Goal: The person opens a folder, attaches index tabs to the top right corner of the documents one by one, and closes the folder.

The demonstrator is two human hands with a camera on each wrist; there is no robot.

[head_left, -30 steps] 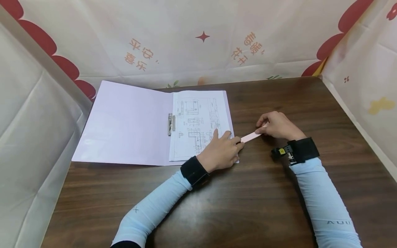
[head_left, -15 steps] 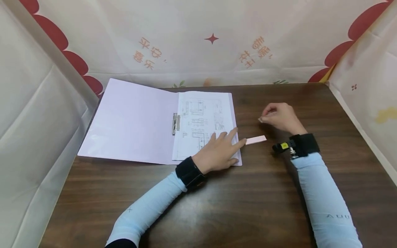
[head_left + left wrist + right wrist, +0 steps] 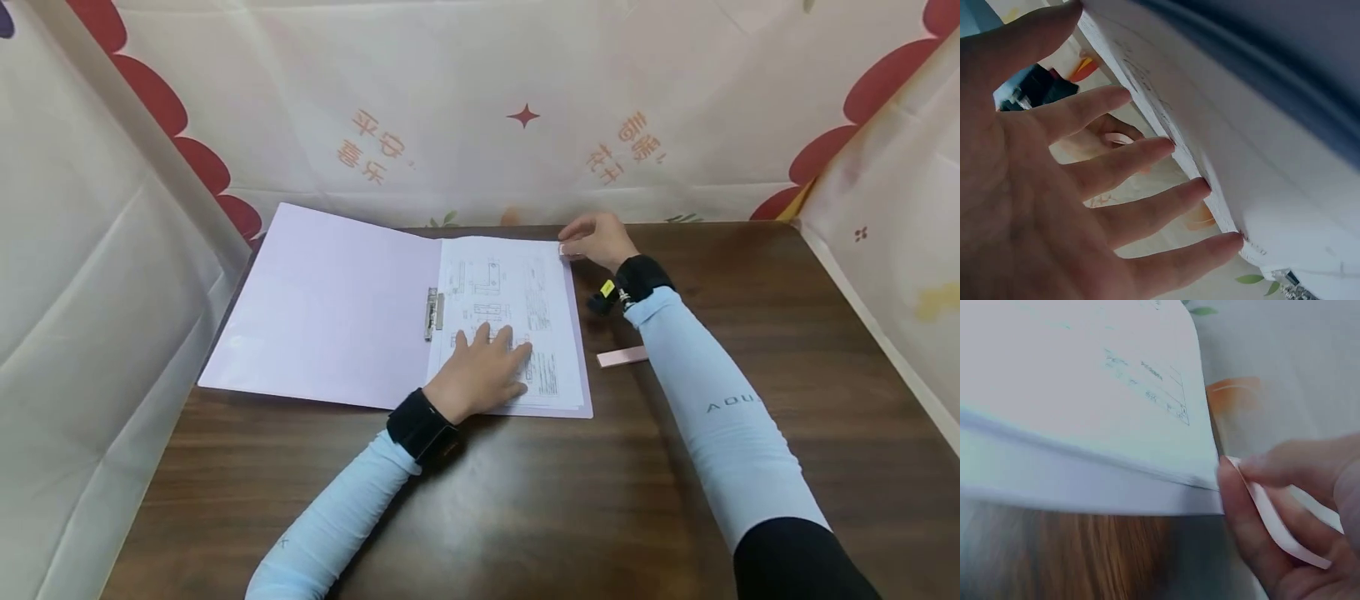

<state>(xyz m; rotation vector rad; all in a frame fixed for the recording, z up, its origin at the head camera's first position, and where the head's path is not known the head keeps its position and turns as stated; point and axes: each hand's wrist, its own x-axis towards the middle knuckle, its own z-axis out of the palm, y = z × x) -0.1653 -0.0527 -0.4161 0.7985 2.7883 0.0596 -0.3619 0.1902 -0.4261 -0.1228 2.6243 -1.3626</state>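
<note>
A lilac clip folder (image 3: 322, 308) lies open, with printed drawing sheets (image 3: 551, 333) held under its metal clip (image 3: 431, 313). My left hand (image 3: 476, 375) rests on the sheets with its fingers spread; in the left wrist view its fingertips (image 3: 1194, 187) touch the paper. At the far right corner of the stack, my right hand (image 3: 600, 239) pinches a narrow pale pink sticky note (image 3: 1279, 525) between thumb and finger. That strip curls back toward the palm, its front end right by the page corner. A pink sticky note pad (image 3: 621, 357) lies right of the folder, partly hidden by the right sleeve.
The brown wooden table (image 3: 540, 500) carries everything. A pale printed cloth (image 3: 450, 67) hangs behind the table and at both sides, close to the folder's far edge.
My right hand has peeled a sticky note off the pad and carried it leftward and away to the sheets' far corner. My left hand has shifted left from the folder's right edge onto the sheets.
</note>
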